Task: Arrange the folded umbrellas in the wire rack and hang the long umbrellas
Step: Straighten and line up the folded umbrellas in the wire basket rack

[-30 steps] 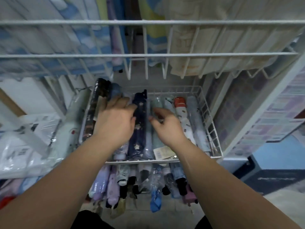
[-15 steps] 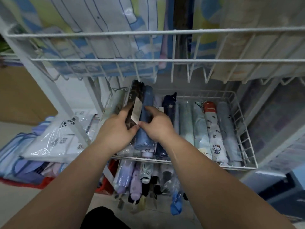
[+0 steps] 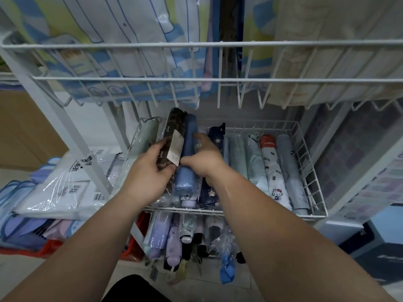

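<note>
Showing, L to R, mid-tier wire basket (image 3: pixel 314 171) of a white rack, seen from above, w/ both bare forearms reaching in from bottom of view.

Outside basket's L edge: clear-wrapped flat packs (image 3: pixel 65 186) stacked on a low shelf, crossed by slanting rack post (image 3: pixel 65 127).

Against basket's L wall: pale green umbrella (image 3: pixel 144 138), folded, in clear sleeve.

Next, toward front-L corner: left hand (image 3: pixel 148 177), thumb and fingers curled round mid-length of dark brown patterned umbrella (image 3: pixel 176 123). Paper tag (image 3: pixel 175 149) lying on that umbrella's R flank, between the two hands.

Touching it on R: blue umbrella (image 3: pixel 186 179), handle end near front edge, far end tilted up together w/ the brown one's, above back-L corner. Gripped by right hand (image 3: pixel 205 158), thumb on L side, fingers over top.

Just R of that hand: navy floral umbrella (image 3: pixel 214 136), lying in basket, part-hidden under wrist.

Across centre: pale teal umbrellas (image 3: pixel 235 153), flat, parallel, running front to back.

Toward R edge: white cartoon-cat umbrella (image 3: pixel 272 171) w/ red cap at back end, then grey-blue umbrella (image 3: pixel 290 166) just beside R wall.

Below front edge: lower tier w/ lilac umbrella (image 3: pixel 159 234) and other folded ones, handle ends toward viewer.

Above back edge: upper wire basket (image 3: pixel 196 79) holding packaged goods.
</note>
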The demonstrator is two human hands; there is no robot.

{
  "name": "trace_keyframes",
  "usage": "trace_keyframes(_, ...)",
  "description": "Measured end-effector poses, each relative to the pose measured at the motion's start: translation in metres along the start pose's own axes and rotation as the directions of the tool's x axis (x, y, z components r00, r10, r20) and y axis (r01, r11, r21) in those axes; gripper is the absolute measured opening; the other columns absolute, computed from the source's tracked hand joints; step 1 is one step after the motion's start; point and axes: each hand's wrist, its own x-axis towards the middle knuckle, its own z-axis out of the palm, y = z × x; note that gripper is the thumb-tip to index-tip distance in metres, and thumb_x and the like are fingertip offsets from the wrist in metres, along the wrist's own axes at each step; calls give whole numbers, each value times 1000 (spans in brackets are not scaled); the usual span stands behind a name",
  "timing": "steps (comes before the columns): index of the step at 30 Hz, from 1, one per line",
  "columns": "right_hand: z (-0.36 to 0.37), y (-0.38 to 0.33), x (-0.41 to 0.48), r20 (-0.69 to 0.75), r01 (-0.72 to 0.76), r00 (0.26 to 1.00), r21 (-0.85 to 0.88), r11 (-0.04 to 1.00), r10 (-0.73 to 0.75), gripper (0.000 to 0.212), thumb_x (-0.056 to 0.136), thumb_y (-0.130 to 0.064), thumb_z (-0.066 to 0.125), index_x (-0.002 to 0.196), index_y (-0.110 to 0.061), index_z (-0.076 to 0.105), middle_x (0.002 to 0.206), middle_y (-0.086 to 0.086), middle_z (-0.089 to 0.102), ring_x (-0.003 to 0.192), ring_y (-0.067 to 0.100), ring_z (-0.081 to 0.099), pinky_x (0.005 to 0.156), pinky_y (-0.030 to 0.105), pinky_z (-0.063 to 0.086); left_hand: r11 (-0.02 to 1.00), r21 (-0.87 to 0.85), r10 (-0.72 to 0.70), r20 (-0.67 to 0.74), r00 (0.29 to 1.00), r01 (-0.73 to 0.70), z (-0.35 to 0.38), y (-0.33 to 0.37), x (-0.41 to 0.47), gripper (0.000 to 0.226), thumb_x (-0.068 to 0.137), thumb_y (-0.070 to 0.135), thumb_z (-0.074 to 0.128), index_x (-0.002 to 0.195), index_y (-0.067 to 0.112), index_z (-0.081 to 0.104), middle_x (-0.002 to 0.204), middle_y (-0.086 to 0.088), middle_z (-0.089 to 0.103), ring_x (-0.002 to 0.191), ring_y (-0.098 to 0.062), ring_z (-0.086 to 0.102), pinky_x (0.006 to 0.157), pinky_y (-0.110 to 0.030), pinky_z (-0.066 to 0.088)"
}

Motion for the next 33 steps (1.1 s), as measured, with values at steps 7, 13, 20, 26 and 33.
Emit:
trace_keyframes(7,-34,17,-12,27,-61,998,378,924,55,81,75,6,78,144,-24,48,108,16,71,94,30,73,83,48,61,994,-111,-20,-34,999,17,6,12,-8,64,93,18,67,145,47,44,120,3,68,79,-8,67,64,-18,50)
trace_keyframes(13,-109,28,-35,-38,26,999,410,912,-12,68,80,11,73,138,-21,55,105,10,72,93,25,73,77,38,63,994,-105,2,-12,1000,-3,36,45,-13,61,90,32,68,143,50,43,111,10,69,83,-8,69,76,-25,56)
trace_keyframes(20,-154,73,-45,-148,4,988,259,966,36,71,81,8,74,142,-21,52,109,12,69,92,23,71,77,34,61,998,55,21,120,992,-28,109,71,-15,66,93,31,62,152,42,35,130,-5,57,110,-23,62,100,-39,51)
trace_keyframes(26,-148,102,-42,-143,-36,988,164,986,60,75,80,3,76,145,-25,49,124,12,66,103,26,69,84,39,61,943,328,8,170,985,-64,144,75,-20,63,99,32,54,157,22,32,142,-15,44,125,-33,53,103,-39,45)
trace_keyframes(33,-143,106,-40,-92,-19,995,148,989,33,71,85,0,74,146,-25,48,106,-3,64,93,12,66,72,20,58,623,721,180,245,953,-304,127,74,-2,53,93,55,47,137,29,57,130,-8,57,125,-31,44,100,-42,37)
